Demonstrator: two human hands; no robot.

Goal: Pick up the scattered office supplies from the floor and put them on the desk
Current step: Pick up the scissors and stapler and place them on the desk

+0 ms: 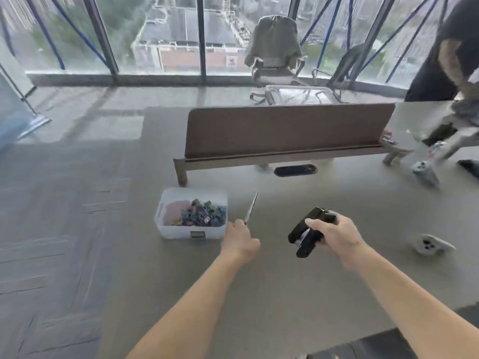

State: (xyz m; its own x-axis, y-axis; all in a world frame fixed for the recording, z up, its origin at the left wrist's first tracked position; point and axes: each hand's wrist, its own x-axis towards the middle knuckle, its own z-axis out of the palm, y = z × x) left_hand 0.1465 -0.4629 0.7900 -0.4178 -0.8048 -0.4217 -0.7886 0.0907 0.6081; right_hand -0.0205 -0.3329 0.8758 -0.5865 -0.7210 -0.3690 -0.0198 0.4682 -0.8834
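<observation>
Two hands are out over the desk [259,294], each holding something. The left hand [241,243] pinches the near end of a slim silvery item [251,208] that points up and away from its fingers; blur hides whether it is a pen or a blade. The right hand [334,235] curls round a black stapler [308,229], though whether it touches the desk cannot be told. A white bin [181,233] of small dark clips sits just left of the left hand. A white controller [431,244] lies well right of the right hand. A brown divider [285,128] stands beyond both.
</observation>
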